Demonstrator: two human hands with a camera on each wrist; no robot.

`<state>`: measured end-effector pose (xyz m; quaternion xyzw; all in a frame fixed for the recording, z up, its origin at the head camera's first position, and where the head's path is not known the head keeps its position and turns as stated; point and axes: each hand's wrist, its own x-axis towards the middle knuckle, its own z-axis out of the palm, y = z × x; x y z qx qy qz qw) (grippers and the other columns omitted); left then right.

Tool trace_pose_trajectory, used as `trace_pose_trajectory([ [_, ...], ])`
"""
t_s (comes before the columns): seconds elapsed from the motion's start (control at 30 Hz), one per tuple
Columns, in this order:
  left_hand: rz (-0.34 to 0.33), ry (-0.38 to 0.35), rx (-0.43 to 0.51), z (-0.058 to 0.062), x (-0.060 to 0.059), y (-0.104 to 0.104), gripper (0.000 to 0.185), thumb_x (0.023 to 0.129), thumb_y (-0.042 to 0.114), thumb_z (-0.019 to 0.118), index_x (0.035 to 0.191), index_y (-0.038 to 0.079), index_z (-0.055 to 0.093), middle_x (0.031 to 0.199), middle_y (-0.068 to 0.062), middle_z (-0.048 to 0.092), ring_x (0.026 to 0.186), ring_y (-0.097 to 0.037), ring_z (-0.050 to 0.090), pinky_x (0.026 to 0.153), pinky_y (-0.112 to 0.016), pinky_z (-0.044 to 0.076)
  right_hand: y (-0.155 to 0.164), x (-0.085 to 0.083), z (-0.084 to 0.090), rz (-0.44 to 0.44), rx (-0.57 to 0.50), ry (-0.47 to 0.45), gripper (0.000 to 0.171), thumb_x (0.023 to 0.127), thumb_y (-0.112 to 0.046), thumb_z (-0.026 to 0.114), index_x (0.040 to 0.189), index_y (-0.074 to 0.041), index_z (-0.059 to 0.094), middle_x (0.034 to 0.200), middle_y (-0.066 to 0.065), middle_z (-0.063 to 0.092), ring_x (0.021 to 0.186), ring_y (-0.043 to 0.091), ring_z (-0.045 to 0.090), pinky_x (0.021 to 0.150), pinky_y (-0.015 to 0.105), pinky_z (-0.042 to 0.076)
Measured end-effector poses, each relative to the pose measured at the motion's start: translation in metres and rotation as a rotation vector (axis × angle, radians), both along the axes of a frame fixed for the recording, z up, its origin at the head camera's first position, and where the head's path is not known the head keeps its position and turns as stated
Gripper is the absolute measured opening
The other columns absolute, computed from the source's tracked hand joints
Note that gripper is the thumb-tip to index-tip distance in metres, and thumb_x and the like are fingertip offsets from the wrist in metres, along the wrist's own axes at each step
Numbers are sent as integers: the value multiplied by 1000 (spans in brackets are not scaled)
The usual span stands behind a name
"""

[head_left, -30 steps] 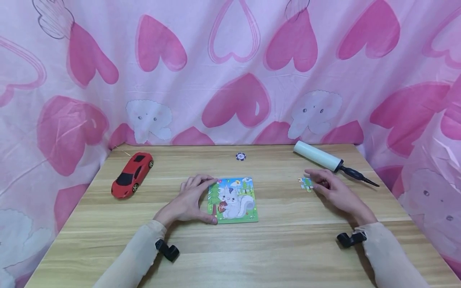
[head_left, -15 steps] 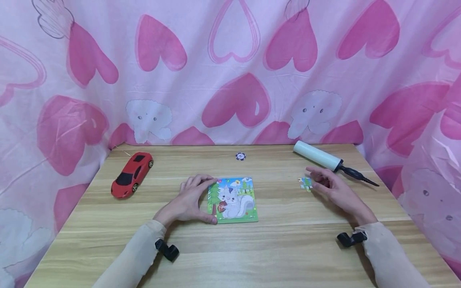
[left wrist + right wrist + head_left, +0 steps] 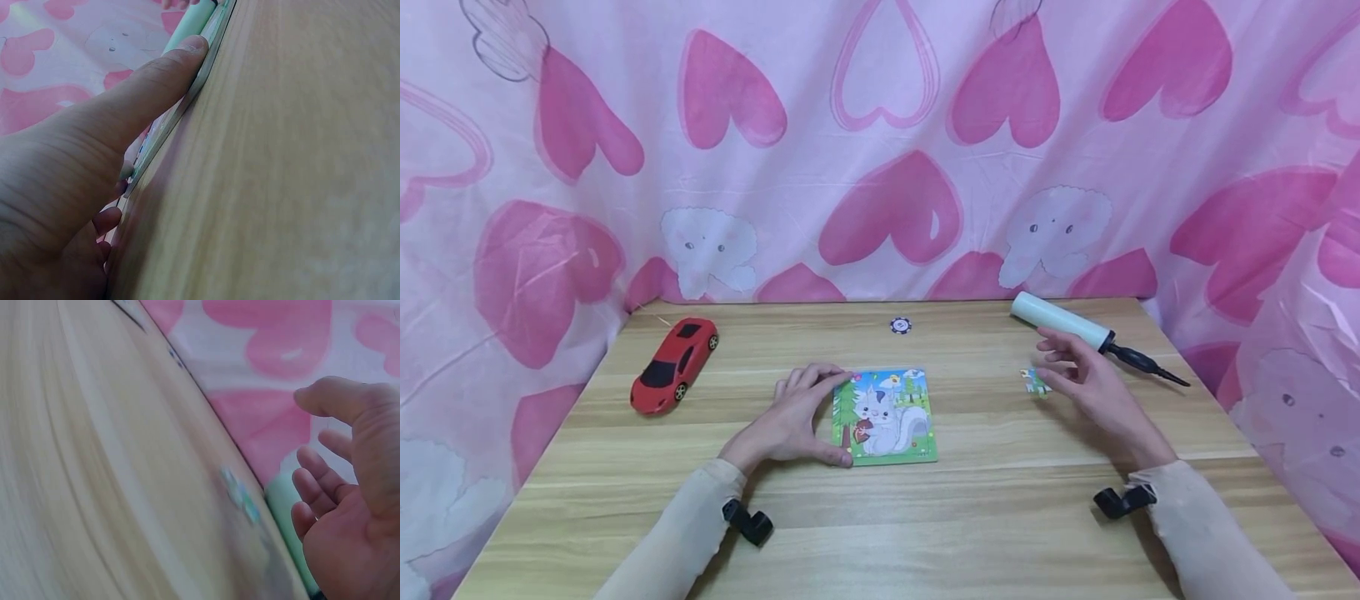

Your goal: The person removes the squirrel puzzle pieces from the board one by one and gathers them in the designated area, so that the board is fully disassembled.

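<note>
A square jigsaw puzzle point(image 3: 887, 421) with a squirrel picture lies flat at mid-table. My left hand point(image 3: 790, 417) rests at its left side, the straight thumb on the front left corner and the index fingertip at the back left corner. In the left wrist view that thumb point(image 3: 156, 81) lies along the board's edge. Farther right, a small jigsaw piece point(image 3: 1032, 382) with knobbed edges lies on the wood. My right hand point(image 3: 1093, 392) is raised over and beside it, fingers loose and holding nothing. In the right wrist view the palm and fingers point(image 3: 322, 481) stand apart from the piece.
A red toy car point(image 3: 674, 365) stands at the left. Near the back edge lies a blue and white poker chip point(image 3: 901, 326). Behind my right hand is a pale green hand pump point(image 3: 1063, 323) with a black nozzle. A pink heart-print curtain point(image 3: 880, 208) closes off the back and sides.
My right hand has lifted away from the jigsaw piece, its fingers rising and spreading. The piece stays where it was. My left hand and the puzzle have not moved.
</note>
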<state>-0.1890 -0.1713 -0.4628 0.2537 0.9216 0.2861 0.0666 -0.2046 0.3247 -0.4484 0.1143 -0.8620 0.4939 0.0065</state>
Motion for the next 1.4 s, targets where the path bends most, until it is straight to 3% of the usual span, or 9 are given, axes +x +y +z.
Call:
trace_pose_trajectory([
  [0.13, 7, -3, -7, 0, 0, 0, 129, 68, 75, 98, 173, 26, 42, 170, -5, 38, 153, -34, 33, 116, -60, 29, -19, 1, 8, 17, -57, -1, 68, 110, -26, 75, 169, -17, 44, 156, 17, 55, 134, 33, 53, 99, 15, 47],
  [0.33, 9, -2, -10, -1, 0, 1, 129, 67, 75, 98, 173, 26, 42, 170, -4, 38, 153, -34, 32, 115, -59, 30, -44, -5, 16, 78, -47, 99, 67, 107, -17, 77, 167, -12, 48, 146, 16, 60, 131, 32, 55, 99, 22, 49],
  [0.43, 11, -6, -8, 0, 0, 1, 129, 67, 74, 98, 173, 26, 42, 170, -4, 38, 152, -34, 32, 115, -60, 29, -56, -8, 17, 115, -62, 103, 67, 106, -15, 79, 166, -11, 49, 145, 18, 61, 132, 37, 54, 99, 27, 50],
  [0.77, 9, -12, -4, 0, 0, 1, 129, 68, 73, 99, 173, 24, 42, 170, -6, 38, 153, -36, 32, 117, -61, 28, -104, -9, 20, 199, -49, 53, 69, 104, -19, 82, 165, -24, 51, 155, 13, 61, 139, 37, 56, 110, 53, 47],
  [1.0, 10, -12, -7, 1, 0, 0, 129, 68, 73, 99, 173, 24, 42, 170, -6, 38, 153, -36, 32, 116, -60, 28, -131, -4, 10, 215, -60, -27, 67, 103, -29, 84, 163, -33, 54, 151, 8, 63, 136, 33, 57, 113, 57, 44],
  [1.23, 7, -7, -9, 1, 0, 0, 129, 68, 74, 98, 173, 25, 42, 171, -5, 38, 153, -35, 33, 115, -59, 29, -145, -3, -8, 288, -18, -4, 73, 100, -29, 87, 164, -23, 54, 144, 6, 68, 130, 28, 64, 111, 57, 47],
  [1.4, 3, -5, -12, 0, 0, 0, 130, 68, 75, 98, 173, 24, 42, 170, -5, 38, 153, -35, 33, 116, -60, 29, -148, -3, -16, 327, 11, -11, 77, 98, -29, 90, 165, -25, 52, 142, 3, 68, 128, 24, 63, 113, 54, 49],
])
